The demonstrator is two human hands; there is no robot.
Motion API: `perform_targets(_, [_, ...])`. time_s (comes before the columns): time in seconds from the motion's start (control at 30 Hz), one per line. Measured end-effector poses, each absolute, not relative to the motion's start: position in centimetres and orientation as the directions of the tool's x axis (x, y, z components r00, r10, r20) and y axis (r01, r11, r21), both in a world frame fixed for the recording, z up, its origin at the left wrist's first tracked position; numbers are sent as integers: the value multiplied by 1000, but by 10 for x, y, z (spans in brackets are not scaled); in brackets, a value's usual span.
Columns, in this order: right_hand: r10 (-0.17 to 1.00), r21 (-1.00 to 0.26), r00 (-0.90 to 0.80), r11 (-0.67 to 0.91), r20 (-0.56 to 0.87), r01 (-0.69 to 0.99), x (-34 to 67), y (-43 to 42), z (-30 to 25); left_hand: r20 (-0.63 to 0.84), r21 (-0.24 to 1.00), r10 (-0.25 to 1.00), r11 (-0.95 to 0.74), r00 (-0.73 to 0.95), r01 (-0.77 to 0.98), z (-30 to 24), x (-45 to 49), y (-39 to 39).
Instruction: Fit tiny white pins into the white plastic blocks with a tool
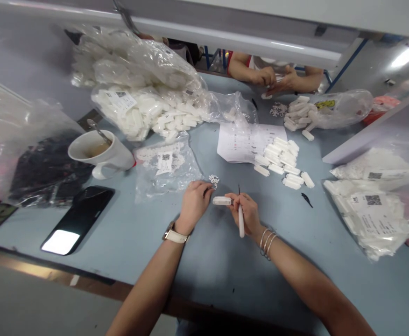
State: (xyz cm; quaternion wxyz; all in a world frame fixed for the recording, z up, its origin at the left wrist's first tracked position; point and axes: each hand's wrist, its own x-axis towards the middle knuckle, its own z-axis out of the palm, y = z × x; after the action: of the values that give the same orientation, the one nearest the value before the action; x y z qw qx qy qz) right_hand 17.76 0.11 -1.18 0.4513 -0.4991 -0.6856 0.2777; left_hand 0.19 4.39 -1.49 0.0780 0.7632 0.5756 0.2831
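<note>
My left hand (194,202) rests on the blue table (208,261) with fingers curled, touching a small white lacy piece (214,179) by its fingertips. My right hand (246,212) pinches a small white oblong plastic part (222,200) and also holds a white pen-like tool (241,219) with a thin dark tip pointing up. A wristwatch sits on my left wrist, bangles on my right. A pile of similar white oblong parts (281,163) lies on a printed sheet (241,140) just beyond my right hand.
A white mug with a spoon (101,154) and a black phone (78,219) lie left. Clear bags of white parts (137,93) fill the back and the right side (369,210). A small bag (164,165) lies near. Another person's hands (278,79) work across the table.
</note>
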Motion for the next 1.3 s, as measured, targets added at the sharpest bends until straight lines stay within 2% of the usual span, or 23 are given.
perform_targets(0.23, [921, -822, -86, 378, 379, 427, 178, 1, -12, 289, 383, 939, -294, 188, 876, -11, 2, 42])
perform_targets(0.3, [922, -824, -80, 375, 379, 425, 178, 1, -13, 273, 406, 949, -263, 159, 875, -9, 1, 41])
perform_targets(0.37, [927, -833, -71, 362, 367, 418, 178, 2, -14, 245, 507, 962, -233, 120, 830, -6, 0, 41])
perform_targets(0.47, [937, -852, -65, 341, 344, 398, 179, 2, -13, 174, 731, 979, -198, 103, 652, 2, 0, 39])
perform_targets(0.53, [937, -855, -67, 341, 343, 391, 179, 3, -11, 158, 828, 973, -224, 168, 514, 8, 2, 37])
perform_targets(0.6, [936, -854, -72, 346, 346, 389, 180, 3, -9, 183, 865, 951, -276, 249, 418, 13, 6, 34])
perform_targets(0.7, [937, -855, -75, 342, 341, 390, 181, 3, -9, 224, 864, 923, -337, 313, 375, 15, 13, 31])
perform_targets(0.97, [944, -870, -66, 325, 324, 372, 181, 3, -10, 267, 819, 899, -401, 346, 410, 8, 19, 29])
perform_targets(1.3, [954, -880, -57, 293, 294, 374, 182, 4, -11, 416, 682, 845, -535, 336, 499, 6, 22, 27])
